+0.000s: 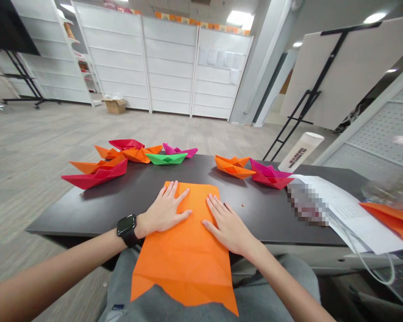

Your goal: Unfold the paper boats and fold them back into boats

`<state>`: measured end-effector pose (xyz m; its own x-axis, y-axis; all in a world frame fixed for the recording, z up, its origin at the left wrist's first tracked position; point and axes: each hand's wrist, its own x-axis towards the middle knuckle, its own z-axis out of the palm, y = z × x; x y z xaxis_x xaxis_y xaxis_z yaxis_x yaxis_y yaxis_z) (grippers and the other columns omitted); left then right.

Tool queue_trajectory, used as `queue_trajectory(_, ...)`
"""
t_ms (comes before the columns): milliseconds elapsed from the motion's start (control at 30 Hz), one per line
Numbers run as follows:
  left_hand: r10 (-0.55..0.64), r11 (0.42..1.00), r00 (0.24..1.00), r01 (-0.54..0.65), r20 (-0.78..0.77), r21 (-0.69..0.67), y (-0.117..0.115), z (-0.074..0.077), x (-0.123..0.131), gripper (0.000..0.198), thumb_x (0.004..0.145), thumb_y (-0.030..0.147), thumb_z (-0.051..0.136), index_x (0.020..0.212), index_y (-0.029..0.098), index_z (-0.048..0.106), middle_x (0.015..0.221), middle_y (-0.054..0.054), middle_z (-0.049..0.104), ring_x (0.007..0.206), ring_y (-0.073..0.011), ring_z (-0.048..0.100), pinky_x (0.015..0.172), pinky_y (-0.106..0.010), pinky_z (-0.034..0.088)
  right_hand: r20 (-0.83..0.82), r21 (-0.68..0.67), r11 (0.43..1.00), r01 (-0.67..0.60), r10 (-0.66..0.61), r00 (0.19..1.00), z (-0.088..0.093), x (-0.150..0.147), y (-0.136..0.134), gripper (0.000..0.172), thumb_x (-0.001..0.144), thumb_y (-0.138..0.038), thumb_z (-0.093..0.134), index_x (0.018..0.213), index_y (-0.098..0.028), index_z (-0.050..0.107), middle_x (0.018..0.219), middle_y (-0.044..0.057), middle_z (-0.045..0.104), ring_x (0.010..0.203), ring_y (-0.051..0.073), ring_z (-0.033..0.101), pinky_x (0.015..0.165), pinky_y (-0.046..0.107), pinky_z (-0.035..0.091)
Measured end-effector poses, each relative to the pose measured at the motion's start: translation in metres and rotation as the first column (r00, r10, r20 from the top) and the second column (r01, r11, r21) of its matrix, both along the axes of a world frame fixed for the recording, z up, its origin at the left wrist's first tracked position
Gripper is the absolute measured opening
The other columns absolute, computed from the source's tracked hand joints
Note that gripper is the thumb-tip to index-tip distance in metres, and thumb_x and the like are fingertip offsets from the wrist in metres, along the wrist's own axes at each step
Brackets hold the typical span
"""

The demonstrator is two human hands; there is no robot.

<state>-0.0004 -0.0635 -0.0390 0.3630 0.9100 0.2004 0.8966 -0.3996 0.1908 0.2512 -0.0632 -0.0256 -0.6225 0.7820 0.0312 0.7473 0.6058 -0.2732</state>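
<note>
A creased sheet of orange paper (188, 250) lies partly on the dark table, its near end hanging over the front edge above my lap. My left hand (168, 208) rests flat on the left side of the sheet, fingers spread, a black watch on the wrist. On the right side, my right hand (228, 223) presses flat with its fingers stretched out. Beyond the sheet stand folded paper boats: a green boat (167, 158), a red boat (97, 175) and several orange ones to the left, with an orange boat (234, 167) and a magenta-red boat (270, 173) to the right.
The dark table (121, 214) holds a white cylinder (300, 151), white printed sheets (349, 210), a blurred-out object (308, 205), a white cable (372, 268) and orange paper (394, 219) at the right. A board on a black stand (300, 107) stands behind.
</note>
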Motion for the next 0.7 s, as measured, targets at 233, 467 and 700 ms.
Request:
queue_trajectory(233,-0.07,0.996,0.997,0.067,-0.044,-0.061,-0.014,0.018,-0.029,0.069,0.094,0.055,0.047,0.145,0.01,0.043,0.156,-0.023,0.035,0.146,-0.0356,0.029,0.118,-0.051,0.026,0.013,0.061,0.998,0.033,-0.034,0.999,-0.009,0.001,0.0,0.07,0.099,-0.058,0.03,0.155,-0.016,0.024,0.161,0.011,0.024,0.149,0.026,0.023,0.12,0.055,0.02)
queue_trajectory(467,-0.199,0.979,0.979,0.196,-0.048,-0.053,-0.07,0.043,-0.076,0.057,0.089,0.032,0.057,0.143,0.018,0.046,0.154,-0.016,0.042,0.14,-0.0326,0.042,0.114,-0.047,0.037,-0.02,0.112,0.993,0.027,-0.025,0.999,-0.025,0.002,0.008,0.07,0.097,-0.058,0.036,0.154,-0.018,0.029,0.159,0.012,0.03,0.147,0.03,0.028,0.118,0.061,0.021)
queue_trajectory(700,-0.375,0.924,0.926,0.377,0.033,-0.064,-0.08,0.028,-0.08,0.072,0.077,0.01,0.059,0.146,0.022,0.041,0.154,-0.012,0.043,0.14,-0.0272,0.042,0.117,-0.045,0.035,-0.129,-0.15,0.977,-0.149,0.13,0.983,0.006,0.032,0.009,0.06,0.1,-0.037,0.038,0.156,-0.027,0.021,0.161,0.007,0.024,0.149,0.026,0.02,0.119,0.061,0.01)
